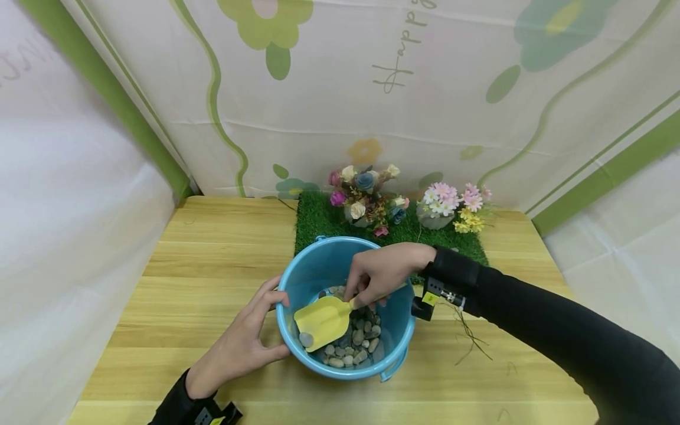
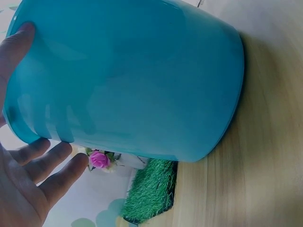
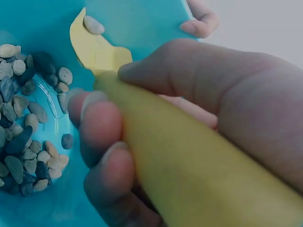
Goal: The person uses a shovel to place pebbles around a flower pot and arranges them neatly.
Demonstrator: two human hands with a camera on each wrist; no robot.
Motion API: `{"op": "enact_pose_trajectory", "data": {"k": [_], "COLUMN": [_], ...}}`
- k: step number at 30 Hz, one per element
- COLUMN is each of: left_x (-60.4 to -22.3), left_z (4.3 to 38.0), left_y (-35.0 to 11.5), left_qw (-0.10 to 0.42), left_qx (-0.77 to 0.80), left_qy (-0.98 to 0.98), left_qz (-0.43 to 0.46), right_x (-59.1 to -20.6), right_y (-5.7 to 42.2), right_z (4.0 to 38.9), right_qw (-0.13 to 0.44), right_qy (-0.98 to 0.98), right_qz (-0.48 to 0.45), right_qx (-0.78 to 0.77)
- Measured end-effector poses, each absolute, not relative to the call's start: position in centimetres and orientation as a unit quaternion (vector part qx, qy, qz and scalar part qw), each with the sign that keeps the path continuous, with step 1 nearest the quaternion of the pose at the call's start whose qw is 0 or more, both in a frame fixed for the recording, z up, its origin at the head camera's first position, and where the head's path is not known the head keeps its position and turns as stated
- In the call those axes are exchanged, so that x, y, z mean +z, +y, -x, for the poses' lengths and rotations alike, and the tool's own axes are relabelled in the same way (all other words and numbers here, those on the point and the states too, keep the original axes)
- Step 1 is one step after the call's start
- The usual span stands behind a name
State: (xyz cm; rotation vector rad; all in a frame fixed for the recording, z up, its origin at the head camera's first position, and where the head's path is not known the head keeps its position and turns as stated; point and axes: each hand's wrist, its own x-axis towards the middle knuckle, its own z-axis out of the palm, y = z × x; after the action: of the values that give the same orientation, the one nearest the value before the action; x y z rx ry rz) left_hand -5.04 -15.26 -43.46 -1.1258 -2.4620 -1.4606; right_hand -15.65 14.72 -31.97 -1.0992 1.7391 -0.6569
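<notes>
A blue bucket (image 1: pixel 297 262) with several pebbles (image 1: pixel 358 339) on its bottom stands on the table. Gripped at the handle by my right hand (image 1: pixel 379 268), a yellow toy shovel (image 1: pixel 324 321) is tilted inside the bucket. One pale pebble (image 3: pixel 93 25) lies at the shovel's front edge, close to the bucket wall. My left hand (image 1: pixel 247 342) holds the bucket's left side. One finger hooks over the rim, and the thumb (image 2: pixel 16 47) touches the outer wall. The right wrist view shows the thumb and fingers wrapped round the yellow handle (image 3: pixel 189 156).
Behind the bucket lies a green artificial grass mat (image 1: pixel 319 218). On it stand a mixed bouquet (image 1: pixel 366 195) and a pink, white and yellow bunch of flowers (image 1: pixel 448 203). Thin dry stems (image 1: pixel 470 336) lie on the wooden table (image 1: pixel 212 265) at right. Printed curtains (image 1: pixel 329 100) surround it.
</notes>
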Motion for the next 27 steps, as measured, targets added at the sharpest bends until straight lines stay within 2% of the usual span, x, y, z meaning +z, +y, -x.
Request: {"op": "enact_pose_trajectory", "data": {"k": [8,16,27], "left_x": [-43.5,-43.5,-43.4], "left_z": [5.0,5.0,5.0], "left_y": [-15.2,-15.2,-15.2], "left_qw": [0.031,0.033,0.032], "left_qx": [-0.478,-0.477,-0.475], "left_qy": [-0.798,-0.798,-0.803], "left_qz": [0.365,0.366,0.359], "right_x": [-31.3,-30.3,-28.3], "right_y": [16.4,18.5,22.2], "right_z": [15.6,15.3,15.0], "right_qw": [0.461,0.455,0.395], "right_qy": [0.698,0.707,0.745], "right_qz": [0.465,0.44,0.415], "right_qx": [-0.29,-0.316,-0.342]}}
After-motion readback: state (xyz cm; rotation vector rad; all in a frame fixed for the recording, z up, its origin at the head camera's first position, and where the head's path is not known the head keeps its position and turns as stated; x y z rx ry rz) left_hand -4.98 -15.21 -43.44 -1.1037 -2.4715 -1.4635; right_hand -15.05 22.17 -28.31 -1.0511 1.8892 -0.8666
